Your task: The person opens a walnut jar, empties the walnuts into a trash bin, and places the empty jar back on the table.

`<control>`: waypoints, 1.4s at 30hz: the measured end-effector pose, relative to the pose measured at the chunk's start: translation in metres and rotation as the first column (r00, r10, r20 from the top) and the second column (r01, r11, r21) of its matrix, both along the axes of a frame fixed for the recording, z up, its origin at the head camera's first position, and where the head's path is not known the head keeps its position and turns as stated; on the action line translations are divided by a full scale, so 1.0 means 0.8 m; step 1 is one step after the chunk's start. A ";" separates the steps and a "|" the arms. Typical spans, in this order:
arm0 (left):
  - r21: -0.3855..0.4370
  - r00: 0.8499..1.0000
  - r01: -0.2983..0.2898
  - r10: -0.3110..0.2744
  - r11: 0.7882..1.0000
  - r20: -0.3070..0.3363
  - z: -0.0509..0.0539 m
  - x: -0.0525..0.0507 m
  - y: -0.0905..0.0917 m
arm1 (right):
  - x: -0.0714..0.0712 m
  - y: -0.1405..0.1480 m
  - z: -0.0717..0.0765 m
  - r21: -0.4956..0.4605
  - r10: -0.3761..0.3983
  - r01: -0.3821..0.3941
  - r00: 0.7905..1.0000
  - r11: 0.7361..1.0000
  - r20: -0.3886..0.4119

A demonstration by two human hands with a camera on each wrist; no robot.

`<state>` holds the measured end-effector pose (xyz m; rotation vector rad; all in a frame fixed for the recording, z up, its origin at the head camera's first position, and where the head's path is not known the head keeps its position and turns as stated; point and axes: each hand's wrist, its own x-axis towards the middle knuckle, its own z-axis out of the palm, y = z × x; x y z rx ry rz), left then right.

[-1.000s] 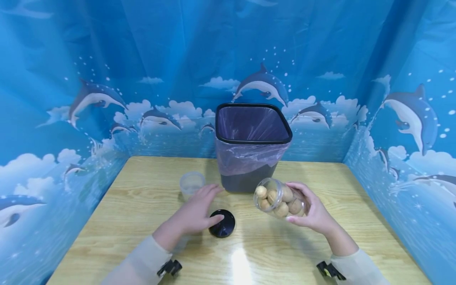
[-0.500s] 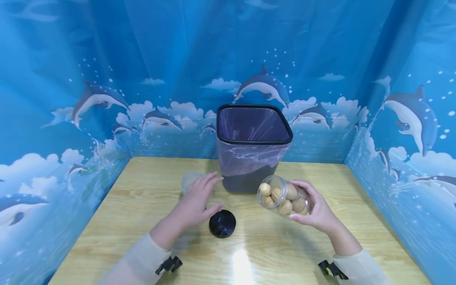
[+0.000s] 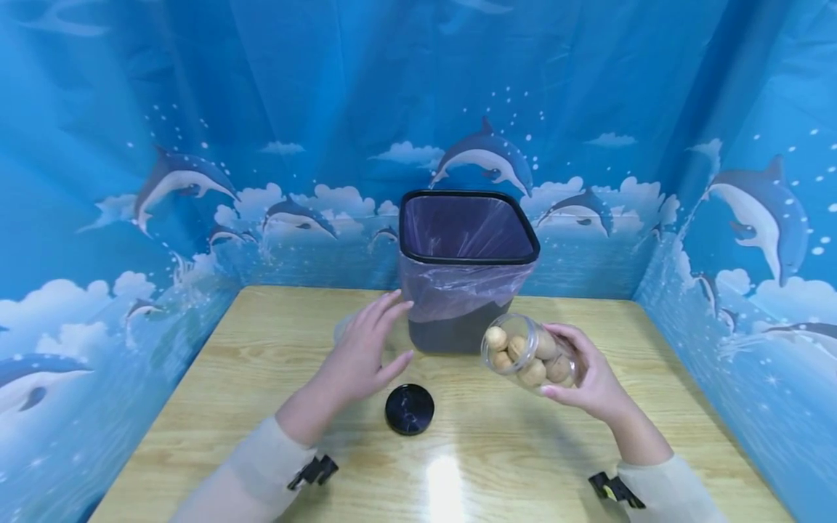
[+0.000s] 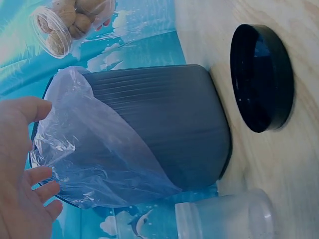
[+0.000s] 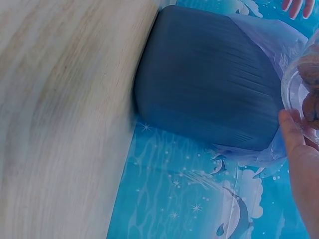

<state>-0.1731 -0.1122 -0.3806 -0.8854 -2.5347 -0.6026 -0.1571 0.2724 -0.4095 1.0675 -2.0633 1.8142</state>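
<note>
The right hand [image 3: 591,381] grips a clear jar [image 3: 545,341] of round, tan walnut-like balls [image 3: 532,372], tilted with its uncapped mouth toward the left. In the right wrist view the fingers [image 5: 294,130] lie against the jar's side. The left hand [image 3: 360,349] hovers with spread fingers and holds nothing; it is left of the bin's front and partly covers a clear empty container [image 3: 340,328]. That container [image 4: 227,219] shows more fully in the left wrist view. A round black lid [image 3: 409,410] lies on the table below the left hand.
A dark bin [image 3: 458,330] with a black rim and a purple translucent liner [image 3: 458,287] stands at the table's back middle. Blue dolphin-print curtains [image 3: 340,145] surround the wooden table [image 3: 510,465] at the back and both sides.
The left hand has risen away from the black lid toward the bin, covering more of the clear container. The right hand and jar have shifted slightly right and up.
</note>
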 end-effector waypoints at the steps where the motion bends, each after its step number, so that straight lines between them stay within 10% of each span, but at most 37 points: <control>1: 0.007 1.000 0.004 -0.004 1.000 -0.015 0.002 -0.001 0.001 | 0.000 0.000 0.001 -0.002 0.004 -0.004 1.000 1.000 -0.005; 13: 0.045 0.978 0.053 -0.043 0.998 -0.202 0.030 -0.022 0.014 | -0.006 0.006 0.005 -0.026 0.020 -0.021 0.999 0.999 -0.043; 42: 0.040 0.992 -0.051 0.056 0.998 -0.117 0.072 -0.070 0.033 | -0.008 0.011 0.014 -0.058 -0.003 0.002 1.000 0.998 -0.015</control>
